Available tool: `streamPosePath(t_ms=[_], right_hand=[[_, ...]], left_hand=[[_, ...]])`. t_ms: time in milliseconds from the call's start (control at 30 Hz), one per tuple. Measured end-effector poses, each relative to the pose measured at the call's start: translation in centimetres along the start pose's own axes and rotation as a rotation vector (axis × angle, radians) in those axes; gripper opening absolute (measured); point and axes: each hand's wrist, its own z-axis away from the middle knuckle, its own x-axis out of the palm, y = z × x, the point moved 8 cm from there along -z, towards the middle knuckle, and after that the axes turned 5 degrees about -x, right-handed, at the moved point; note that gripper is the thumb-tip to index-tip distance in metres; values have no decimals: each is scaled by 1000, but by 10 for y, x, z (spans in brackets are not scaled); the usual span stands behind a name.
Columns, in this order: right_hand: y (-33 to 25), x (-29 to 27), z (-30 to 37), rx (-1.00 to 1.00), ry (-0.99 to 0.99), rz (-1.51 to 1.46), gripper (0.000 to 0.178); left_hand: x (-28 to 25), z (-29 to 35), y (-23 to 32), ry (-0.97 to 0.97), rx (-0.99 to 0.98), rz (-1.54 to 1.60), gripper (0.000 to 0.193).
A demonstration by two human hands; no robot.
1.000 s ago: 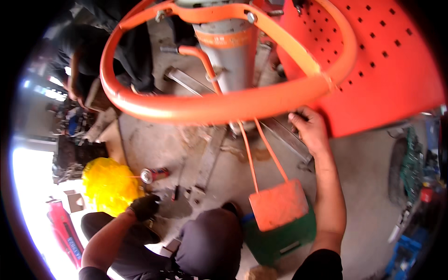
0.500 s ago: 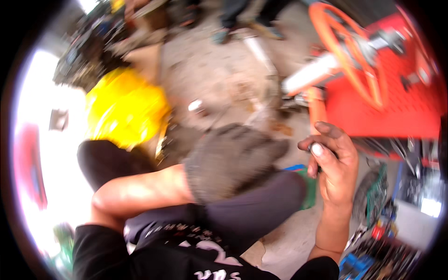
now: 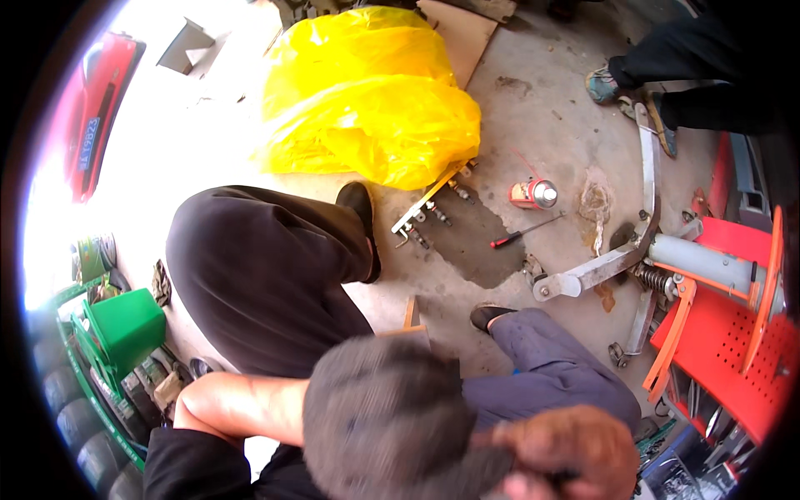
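Note:
My left hand (image 3: 387,417), in a dark grey work glove, is low in the middle, its fingers blurred and pointing toward my right hand. My right hand (image 3: 579,446) is bare and dirty, curled close to the gloved fingertips. Something small and dark shows among its fingers, too blurred to name; whether the hands touch is hard to tell. On the floor beyond lies a fuel rail (image 3: 429,198) with several injectors, over a dark wet patch (image 3: 479,250). Right of it are a red-handled screwdriver (image 3: 508,240) and a red spray can (image 3: 532,194).
A yellow plastic bag (image 3: 367,100) lies beyond the rail. Metal arms (image 3: 583,275) and a red perforated panel (image 3: 733,350) stand at the right. Another person's shoes (image 3: 602,86) are at the far right. A green bin (image 3: 125,329) and tyres (image 3: 62,396) sit at the left.
My view has swung, bringing the fuel rail, screwdriver and can into clear sight. My right hand, raised apart with a small dark thing pinched, has come down beside the gloved left hand.

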Motion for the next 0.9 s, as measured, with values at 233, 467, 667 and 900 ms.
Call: streamPosePath(t_ms=[233,467,667,900], right_hand=[[53,3,-42,544,364,-319,50],[90,-9,-13,480,580,-719,45],[66,-2,-12,310,389,-559,49],[51,3,-12,256,311,-450,50]], left_hand=[[-5,-12,-86,-284,-410,281,23],[28,21,-113,-404,-1076,995,24],[32,37,-107,-228,-1141,1055,27],[22,30,-98,-208,-993,1052,32]])
